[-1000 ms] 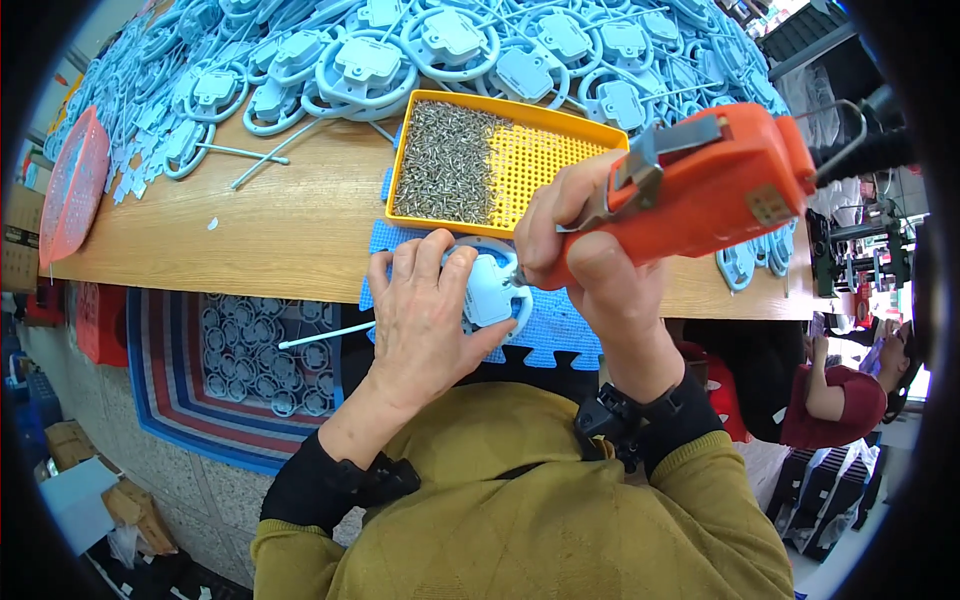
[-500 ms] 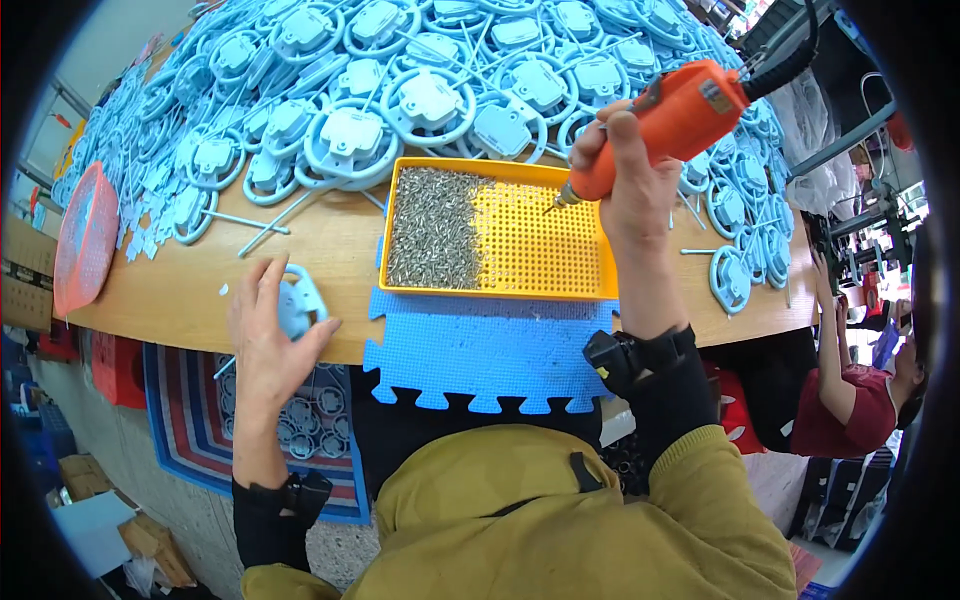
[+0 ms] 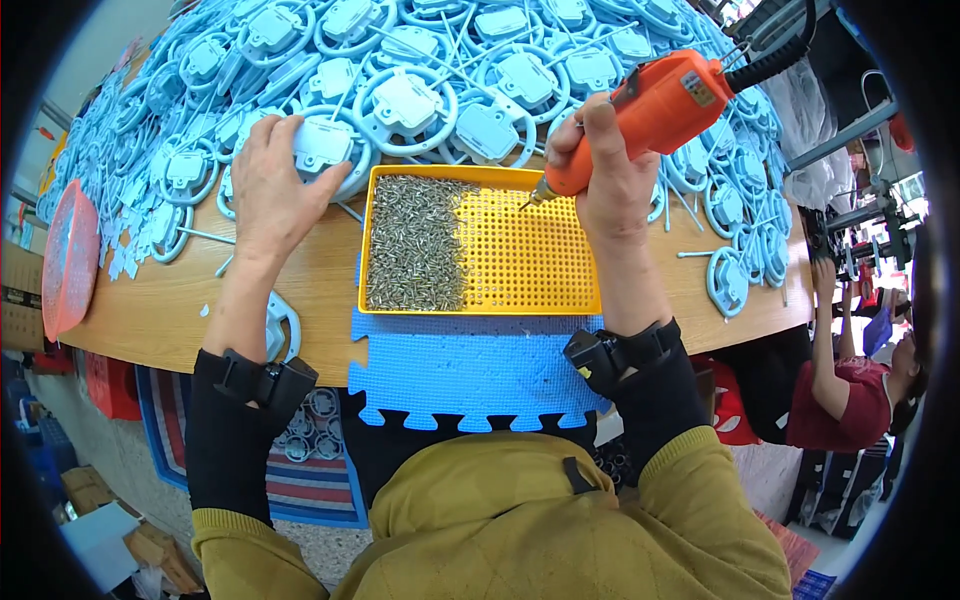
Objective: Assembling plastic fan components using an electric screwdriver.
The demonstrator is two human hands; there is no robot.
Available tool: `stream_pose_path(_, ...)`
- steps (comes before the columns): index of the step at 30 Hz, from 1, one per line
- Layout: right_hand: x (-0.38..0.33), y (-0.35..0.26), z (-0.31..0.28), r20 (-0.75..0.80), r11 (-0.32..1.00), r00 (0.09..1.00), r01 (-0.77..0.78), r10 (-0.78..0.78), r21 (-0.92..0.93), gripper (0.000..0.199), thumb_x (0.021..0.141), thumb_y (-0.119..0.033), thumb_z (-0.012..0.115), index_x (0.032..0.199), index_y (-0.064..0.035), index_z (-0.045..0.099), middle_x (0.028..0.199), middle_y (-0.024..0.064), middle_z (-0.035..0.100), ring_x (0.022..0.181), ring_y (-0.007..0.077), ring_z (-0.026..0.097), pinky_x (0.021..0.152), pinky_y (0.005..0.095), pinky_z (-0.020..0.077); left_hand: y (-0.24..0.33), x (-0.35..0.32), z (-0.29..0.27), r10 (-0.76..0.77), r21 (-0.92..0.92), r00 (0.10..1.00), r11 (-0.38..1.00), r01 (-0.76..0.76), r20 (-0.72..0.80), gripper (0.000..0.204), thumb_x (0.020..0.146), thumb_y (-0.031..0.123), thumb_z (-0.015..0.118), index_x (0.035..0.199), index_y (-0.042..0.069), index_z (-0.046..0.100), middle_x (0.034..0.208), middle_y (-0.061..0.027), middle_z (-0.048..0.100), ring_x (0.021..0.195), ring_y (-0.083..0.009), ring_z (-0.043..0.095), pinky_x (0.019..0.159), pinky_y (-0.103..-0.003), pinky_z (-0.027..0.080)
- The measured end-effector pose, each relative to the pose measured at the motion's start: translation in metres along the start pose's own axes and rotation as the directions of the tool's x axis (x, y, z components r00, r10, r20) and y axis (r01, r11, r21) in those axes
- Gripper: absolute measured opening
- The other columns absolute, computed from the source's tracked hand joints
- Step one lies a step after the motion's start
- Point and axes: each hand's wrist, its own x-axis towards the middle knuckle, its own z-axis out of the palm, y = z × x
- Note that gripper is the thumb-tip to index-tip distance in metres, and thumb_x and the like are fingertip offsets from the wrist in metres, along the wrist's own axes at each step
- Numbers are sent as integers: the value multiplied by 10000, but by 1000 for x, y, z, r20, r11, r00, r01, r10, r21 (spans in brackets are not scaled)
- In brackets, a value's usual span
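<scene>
My right hand [image 3: 618, 185] is wrapped around an orange electric screwdriver [image 3: 665, 110]. Its bit points down and left over a yellow tray [image 3: 480, 312], whose left part is filled with small metal screws [image 3: 415, 250]. At the near edge of the pile, my left hand [image 3: 275, 185] spreads its fingers and thumb around a light-blue round plastic part [image 3: 325, 145]. I cannot tell how firmly they touch it. Another light-blue plastic part [image 3: 285, 330] lies at the table's front edge, partly hidden by my left forearm.
Light-blue plastic parts [image 3: 410, 100] are heaped across the back of the table [image 3: 130, 315]. A pink basket [image 3: 72, 260] stands at the left. A blue foam mat [image 3: 470, 375] lies in front of the tray. To the right, another person [image 3: 850, 400] sits nearby.
My left hand has let go of the plastic part at the table's front edge and reached forward to one in the pile. The screwdriver stays over the tray; the view has shifted slightly.
</scene>
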Motion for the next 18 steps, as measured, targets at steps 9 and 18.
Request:
stream_pose_path(9,-7,-27,1,18,999,999,36,-36,29,359,851,-358,727,956,-54,566,730,63,580,622,168,556,582,301,469,32,-113,-69,-159,-295,984,947,128,-85,647,645,168,789,1196,9,490,1224,-210,497,1145,-364,510,969,-429,417)
stream_pose_path(18,-81,-108,41,408,987,913,-58,-8,150,616,849,-647,570,1030,-58,557,724,19,574,567,121,542,521,283,469,112,-180,-49,198,-603,957,797,-31,213,676,619,180,801,1211,20,516,1241,-174,483,1146,-368,494,978,-461,408)
